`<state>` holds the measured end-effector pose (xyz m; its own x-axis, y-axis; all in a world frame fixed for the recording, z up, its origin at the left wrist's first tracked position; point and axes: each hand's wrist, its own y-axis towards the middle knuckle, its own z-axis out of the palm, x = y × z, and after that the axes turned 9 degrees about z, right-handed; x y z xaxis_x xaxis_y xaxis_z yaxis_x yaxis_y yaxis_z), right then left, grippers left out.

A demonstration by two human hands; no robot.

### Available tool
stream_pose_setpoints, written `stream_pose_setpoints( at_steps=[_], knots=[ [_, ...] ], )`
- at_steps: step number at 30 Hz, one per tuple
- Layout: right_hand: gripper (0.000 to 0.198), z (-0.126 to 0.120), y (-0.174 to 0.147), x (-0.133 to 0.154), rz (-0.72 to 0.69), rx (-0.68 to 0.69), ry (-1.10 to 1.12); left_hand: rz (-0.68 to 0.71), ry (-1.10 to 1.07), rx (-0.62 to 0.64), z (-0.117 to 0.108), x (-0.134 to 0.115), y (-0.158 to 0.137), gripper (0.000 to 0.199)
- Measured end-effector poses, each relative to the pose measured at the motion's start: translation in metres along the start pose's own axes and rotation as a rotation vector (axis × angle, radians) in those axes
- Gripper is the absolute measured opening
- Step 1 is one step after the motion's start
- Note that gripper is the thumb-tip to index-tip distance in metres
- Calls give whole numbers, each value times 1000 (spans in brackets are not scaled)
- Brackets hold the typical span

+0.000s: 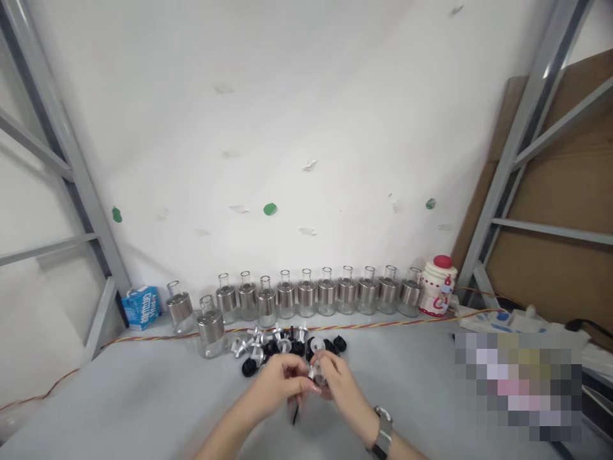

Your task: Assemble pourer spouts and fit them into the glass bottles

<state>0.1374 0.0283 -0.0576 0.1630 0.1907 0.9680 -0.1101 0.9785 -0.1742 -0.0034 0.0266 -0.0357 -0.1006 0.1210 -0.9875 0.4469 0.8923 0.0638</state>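
My left hand [282, 382] and my right hand [336, 377] meet over the grey table. Between their fingertips is a small silver metal piece [318, 373], pinched from both sides and partly hidden. A thin black piece [295, 415] sticks out below the left fingers; its upper end is hidden. Just behind the hands lies a loose pile of silver metal stopper pieces [257, 352] and black round caps [249, 367]. A watch [383, 431] sits on my right wrist.
Several glass bottles with metal bands [286, 294] line the wall. One bottle [211, 327] stands forward at left. A blue carton [142, 308], a white-and-red jar [437, 287] and a power strip [522, 322] flank them. A red-yellow twisted wire [383, 324] crosses the table [158, 390].
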Motion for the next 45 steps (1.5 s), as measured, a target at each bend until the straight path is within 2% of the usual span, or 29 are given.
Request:
stream_pose_setpoints(
  at_steps=[5, 8, 10, 12, 14, 21, 26, 33, 45],
  knots=[
    [31, -4, 2, 12, 25, -23, 162, 8, 579, -6, -23, 8, -3, 41],
    [32, -10, 4, 17, 6, -58, 215, -42, 823, 13, -18, 16, -8, 45],
    [33, -11, 4, 17, -3, -72, 195, -29, 906, 17, -11, 22, -10, 37],
    [35, -9, 5, 15, -20, -83, 153, 16, 925, 13, -5, 26, -10, 21],
    [36, -6, 5, 11, -44, -65, 130, 51, 903, 9, -2, 31, -9, 15],
    [39, -5, 8, 3, -90, -9, 173, 104, 877, -79, 0, 38, -5, 25],
    [41, -5, 11, -2, -88, -1, 163, 90, 847, -38, -1, 36, -5, 36],
    [43, -4, 9, -2, -62, -17, 157, 0, 832, -76, 0, 32, -3, 25],
    [42, -4, 11, -1, -26, -16, 173, 37, 786, -155, 3, 21, 0, 17]
  ],
)
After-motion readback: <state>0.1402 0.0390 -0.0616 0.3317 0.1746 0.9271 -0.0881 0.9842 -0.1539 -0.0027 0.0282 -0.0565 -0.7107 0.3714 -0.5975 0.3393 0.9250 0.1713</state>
